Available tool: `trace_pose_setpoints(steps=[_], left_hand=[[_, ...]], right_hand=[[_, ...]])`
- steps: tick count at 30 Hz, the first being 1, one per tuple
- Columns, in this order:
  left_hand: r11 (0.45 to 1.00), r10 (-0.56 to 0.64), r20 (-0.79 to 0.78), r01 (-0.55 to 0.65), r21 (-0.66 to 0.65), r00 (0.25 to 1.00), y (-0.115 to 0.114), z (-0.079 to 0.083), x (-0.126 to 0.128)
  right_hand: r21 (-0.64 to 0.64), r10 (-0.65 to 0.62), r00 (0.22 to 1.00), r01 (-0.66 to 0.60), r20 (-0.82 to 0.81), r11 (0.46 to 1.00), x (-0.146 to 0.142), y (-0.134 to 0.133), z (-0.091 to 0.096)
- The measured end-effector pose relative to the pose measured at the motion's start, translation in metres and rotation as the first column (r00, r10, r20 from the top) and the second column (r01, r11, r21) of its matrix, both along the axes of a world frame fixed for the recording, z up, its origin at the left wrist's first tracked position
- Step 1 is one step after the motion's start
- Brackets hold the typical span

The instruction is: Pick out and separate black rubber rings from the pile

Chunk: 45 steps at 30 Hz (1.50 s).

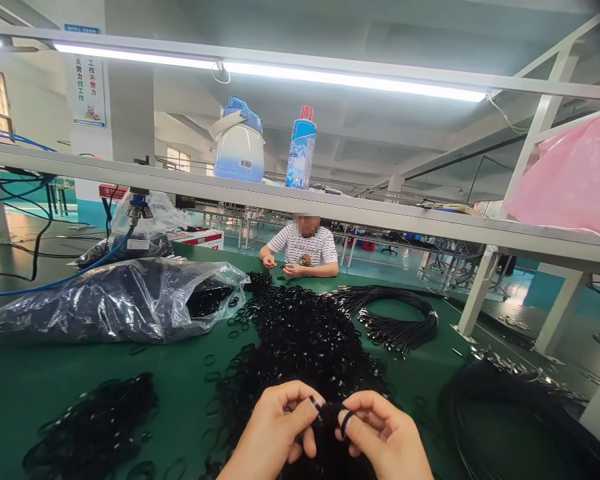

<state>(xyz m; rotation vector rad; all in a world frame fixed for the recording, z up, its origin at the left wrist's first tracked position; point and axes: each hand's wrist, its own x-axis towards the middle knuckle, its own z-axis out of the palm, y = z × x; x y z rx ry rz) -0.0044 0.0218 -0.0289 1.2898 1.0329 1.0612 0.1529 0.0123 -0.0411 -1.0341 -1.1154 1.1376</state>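
Observation:
My left hand is closed in a pinch, with a small shiny black ring between thumb and forefinger. Close beside it, my right hand pinches another black ring, which loops by the thumb. The fingertips of both hands nearly meet. Below and beyond them spreads a large pile of black rings on the green tabletop. A smaller heap of black rings lies to the left, with some loose ones between. Whether the rings are rubber or plastic I cannot tell.
A clear plastic bag of black pieces lies at left. Coiled black cables lie at right, a larger coil nearer. Across the table sits a person, hands raised. Overhead, a shelf bears a jug and spray can.

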Motion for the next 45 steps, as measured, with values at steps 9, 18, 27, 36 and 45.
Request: trace_pose_setpoints(steps=[9,18,27,36,45], left_hand=[[0.99,0.13,0.049,-0.132,0.043,0.99,0.002,0.016,-0.01],[0.999,0.002,-0.075,0.0,0.037,0.997,0.001,0.003,-0.005],[1.0,-0.005,0.05,0.006,-0.016,0.999,0.001,0.007,-0.007],[0.996,-0.089,0.065,0.089,-0.003,0.994,-0.003,0.0,0.002],[0.982,0.185,0.048,-0.186,0.036,0.982,0.003,0.018,-0.017]], right_hand=[[-0.033,-0.103,0.992,0.101,-0.07,0.994,0.004,-0.001,0.007],[-0.031,-0.137,0.988,0.135,-0.07,0.99,0.007,-0.002,0.01],[0.014,0.079,0.997,-0.079,-0.019,0.997,0.001,-0.002,0.003],[-0.017,0.15,0.985,-0.152,-0.086,0.988,-0.011,-0.002,-0.007],[-0.073,0.009,0.981,-0.023,-0.193,0.997,0.005,0.002,0.003]])
